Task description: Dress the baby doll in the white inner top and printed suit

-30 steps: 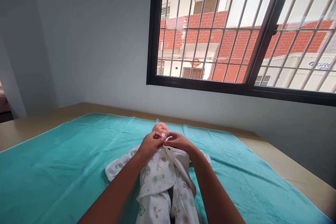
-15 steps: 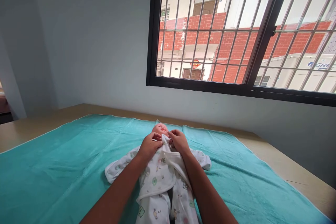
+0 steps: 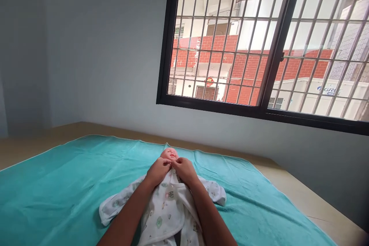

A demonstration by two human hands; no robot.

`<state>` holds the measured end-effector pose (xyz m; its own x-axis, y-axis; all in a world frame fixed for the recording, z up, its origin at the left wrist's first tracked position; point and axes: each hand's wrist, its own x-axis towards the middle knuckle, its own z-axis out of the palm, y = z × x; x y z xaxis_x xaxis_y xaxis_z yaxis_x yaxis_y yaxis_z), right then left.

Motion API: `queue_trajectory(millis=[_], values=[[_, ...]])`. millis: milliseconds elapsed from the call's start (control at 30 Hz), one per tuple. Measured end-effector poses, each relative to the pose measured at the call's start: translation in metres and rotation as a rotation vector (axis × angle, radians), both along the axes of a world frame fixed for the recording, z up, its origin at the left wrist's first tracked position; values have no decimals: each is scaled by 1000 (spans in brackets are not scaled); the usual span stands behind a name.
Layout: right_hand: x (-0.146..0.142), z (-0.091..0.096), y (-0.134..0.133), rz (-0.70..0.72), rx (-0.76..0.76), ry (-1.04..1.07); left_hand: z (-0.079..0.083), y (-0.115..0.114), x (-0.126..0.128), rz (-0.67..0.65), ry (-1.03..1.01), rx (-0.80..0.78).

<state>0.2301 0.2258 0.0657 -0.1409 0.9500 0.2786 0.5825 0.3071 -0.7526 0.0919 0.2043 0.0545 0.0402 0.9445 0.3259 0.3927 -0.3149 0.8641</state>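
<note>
A baby doll (image 3: 169, 154) lies on its back on a teal blanket (image 3: 63, 184), head toward the window. It wears a white printed romper (image 3: 161, 215) whose front flaps overlap on the chest. My left hand (image 3: 157, 172) and my right hand (image 3: 182, 170) meet at the collar just below the doll's chin. Both have their fingers pinched on the romper's neckline. The fingertips touch each other over the fabric. My forearms cover part of the doll's body.
The blanket covers a wooden platform (image 3: 300, 196) that runs to the grey wall. A barred window (image 3: 253, 46) with a black frame fills the upper right. The romper's sleeves (image 3: 115, 205) spread out to either side on the blanket.
My hands drew closer together at the collar, and the right one shifted left. The camera tilted up, so the doll and hands sit lower in the picture.
</note>
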Motion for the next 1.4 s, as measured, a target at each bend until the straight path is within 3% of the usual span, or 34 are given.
queue_trajectory(millis=[67, 233, 467, 600, 867, 1133, 1400], values=[[1, -3, 4, -4, -29, 26, -3, 4, 0, -16, 3, -24], [1, -9, 10, -9, -107, 156, -7, 5, -2, 113, -66, -84], [3, -12, 11, 60, -231, 387, 13, -10, 6, 124, -144, -140], [5, -13, 9, 88, -274, 437, 20, -12, 10, 180, -33, -116], [6, -11, 7, 102, -298, 440, 14, -7, 8, 299, 122, -166], [8, -17, 11, 119, -296, 468, 5, -5, 3, 231, -2, -130], [10, -17, 9, 152, -311, 497, 8, -9, 2, 203, -185, -106]])
